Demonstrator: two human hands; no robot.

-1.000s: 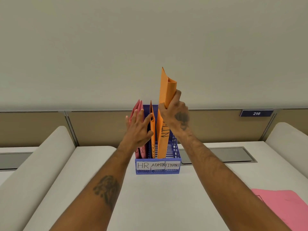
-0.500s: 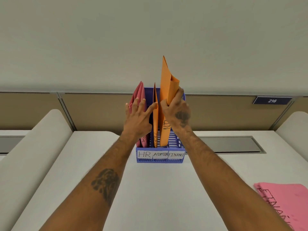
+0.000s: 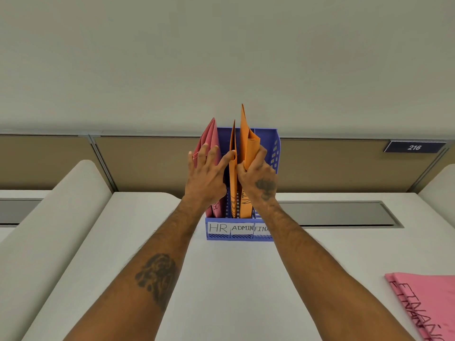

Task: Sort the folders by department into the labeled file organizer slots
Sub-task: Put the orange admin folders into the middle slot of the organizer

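Observation:
A blue file organizer (image 3: 274, 153) stands on the white desk, its front labelled HR, ADMIN and FINANCE. Dark pink folders (image 3: 209, 139) stand in the HR slot. One orange folder (image 3: 232, 183) stands in the ADMIN slot. My right hand (image 3: 257, 177) grips a second orange folder (image 3: 247, 143), which stands upright in the organizer beside the first, its lower end down inside. My left hand (image 3: 206, 175) lies with spread fingers against the pink folders, its thumb touching the first orange folder.
Pink folders marked FINANCE (image 3: 428, 306) lie flat on the desk at the near right. A tan partition with a sign reading 216 (image 3: 414, 147) runs behind the organizer. Grey recessed panels (image 3: 339, 214) sit in the desk on both sides, and rounded white dividers flank it.
My right hand has lowered the orange folder further into the organizer. My left hand stays on the pink folders. The camera has tilted down, showing more of the pink FINANCE folders.

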